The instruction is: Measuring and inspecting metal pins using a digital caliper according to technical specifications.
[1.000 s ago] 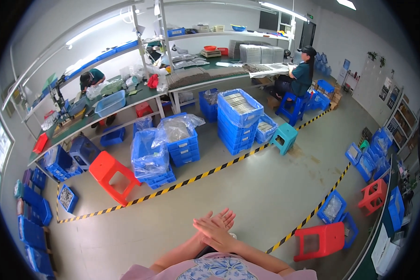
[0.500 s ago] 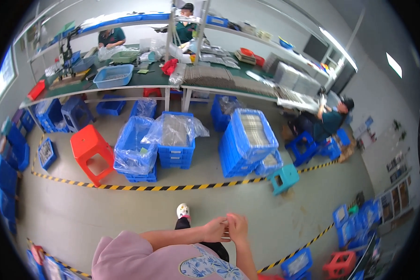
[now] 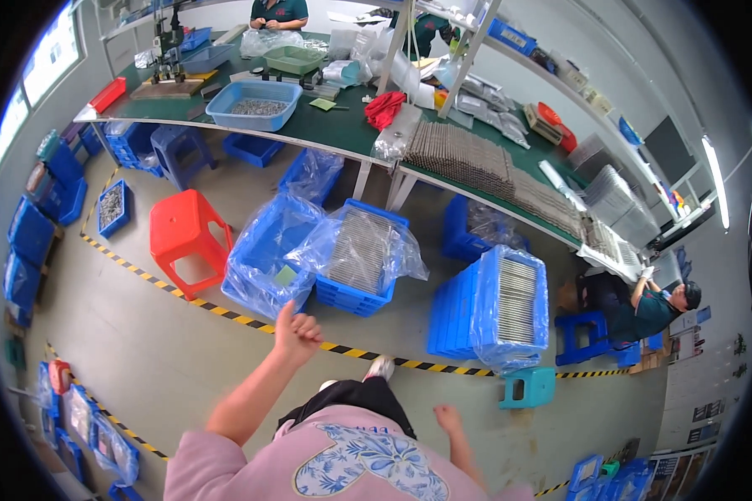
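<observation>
One left hand (image 3: 298,336) is raised in front of the pink shirt (image 3: 363,455), its fingers curled inward and its thumb pointing up, and I see nothing inside it. The right hand (image 3: 448,415) is lower, at the other side of the body — it is blurred, so I cannot tell whether it is clenched or loose. Nearest to the left hand is the lined blue crate (image 3: 244,275), which stands on the floor by the yellow-and-black tape (image 3: 234,317); whether hand and crate touch, I cannot say. On its clear plastic liner (image 3: 267,294) lies a small green sheet (image 3: 286,275). Just to the right is a crate stack (image 3: 355,302) with grey strips (image 3: 359,250) under plastic, then another stack (image 3: 453,309), near the teal stool (image 3: 536,386). To the left stands a red stool (image 3: 180,227) — and at far right a co-worker (image 3: 653,317) sits by the green workbench (image 3: 154,107)
</observation>
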{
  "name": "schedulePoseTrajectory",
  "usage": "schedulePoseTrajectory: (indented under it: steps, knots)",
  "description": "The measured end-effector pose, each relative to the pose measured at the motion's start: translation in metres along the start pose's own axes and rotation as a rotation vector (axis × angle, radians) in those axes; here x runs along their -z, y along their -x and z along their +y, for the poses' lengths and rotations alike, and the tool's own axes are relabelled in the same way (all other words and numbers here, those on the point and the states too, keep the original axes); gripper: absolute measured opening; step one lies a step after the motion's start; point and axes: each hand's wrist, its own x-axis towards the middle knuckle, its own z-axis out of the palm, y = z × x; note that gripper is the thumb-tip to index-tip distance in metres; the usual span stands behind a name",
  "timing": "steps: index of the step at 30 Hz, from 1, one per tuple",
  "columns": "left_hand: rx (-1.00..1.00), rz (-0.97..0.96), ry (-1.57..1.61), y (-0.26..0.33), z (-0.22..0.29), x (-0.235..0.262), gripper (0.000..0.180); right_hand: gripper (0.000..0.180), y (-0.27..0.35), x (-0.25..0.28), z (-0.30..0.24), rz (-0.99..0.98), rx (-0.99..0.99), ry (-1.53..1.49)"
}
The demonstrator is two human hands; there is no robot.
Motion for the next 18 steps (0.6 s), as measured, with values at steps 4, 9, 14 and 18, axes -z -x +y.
schedulePoseTrajectory:
  steps: [4,9,14,18]
  knots:
    - [-0.117,0.401,0.392,-0.023,0.006,0.002,0.039,0.024,-0.139,0.052,-0.109,-0.076,0.35,0.013]
    - [-0.342,0.763,0.415,-0.105,-0.018,-0.02,0.037,0.027,-0.288,0.099,-0.286,-0.2,0.65,0.055]
    - [-0.486,0.625,0.115,-0.175,0.002,-0.052,0.045,0.032,-0.388,0.127,-0.446,-0.097,0.954,0.373]
    - [-0.637,0.58,0.041,-0.204,0.033,-0.077,0.051,0.05,-0.466,0.114,-0.549,0.007,1.092,0.469]
